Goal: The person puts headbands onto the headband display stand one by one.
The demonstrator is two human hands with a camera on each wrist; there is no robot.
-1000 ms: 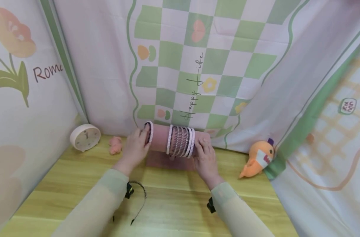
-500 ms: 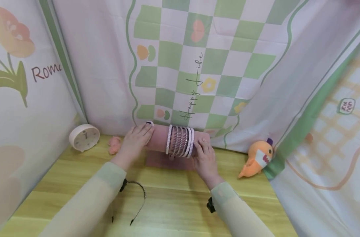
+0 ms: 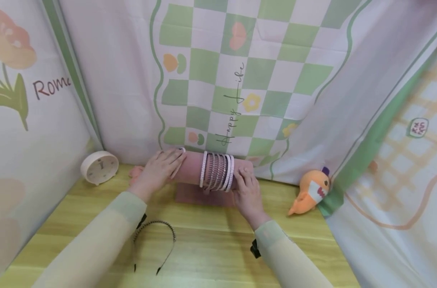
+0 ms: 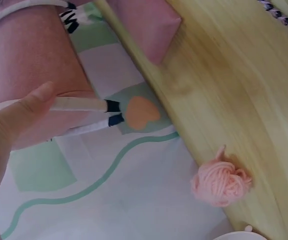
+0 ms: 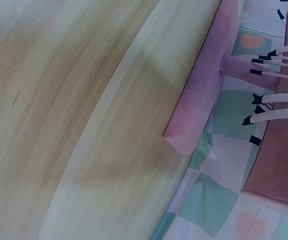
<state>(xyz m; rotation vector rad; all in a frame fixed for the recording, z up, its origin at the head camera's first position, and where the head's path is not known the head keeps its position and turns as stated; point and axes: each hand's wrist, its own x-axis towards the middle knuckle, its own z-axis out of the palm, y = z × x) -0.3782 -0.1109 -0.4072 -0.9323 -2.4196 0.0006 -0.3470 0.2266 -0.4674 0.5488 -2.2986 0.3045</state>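
A pink padded headband stand [image 3: 191,168] lies across the back of the table, its roll raised above a pink base [image 3: 200,196]. Several white and silver beaded headbands [image 3: 216,172] ring its middle. At the roll's left end my left hand [image 3: 158,170] holds a white headband [image 4: 79,104] with dark tips; the thumb lies over the band in the left wrist view, the other fingers are mostly hidden there. A second dark-tipped band end shows beside it. My right hand [image 3: 248,192] grips the roll's right end, with hardly any of it in the right wrist view.
A dark beaded headband [image 3: 174,232] lies on the wooden table [image 3: 211,248] in front. Behind my left hand are a pink plush figure [image 3: 134,174] and a round white clock [image 3: 100,167]. An orange plush toy [image 3: 310,194] sits to the right. A checked cloth [image 3: 240,124] hangs behind.
My left hand has slid its fingers up over the roll's left end, covering most of the white headband. The left forearm has moved left, uncovering the table headband. My right hand stays put.
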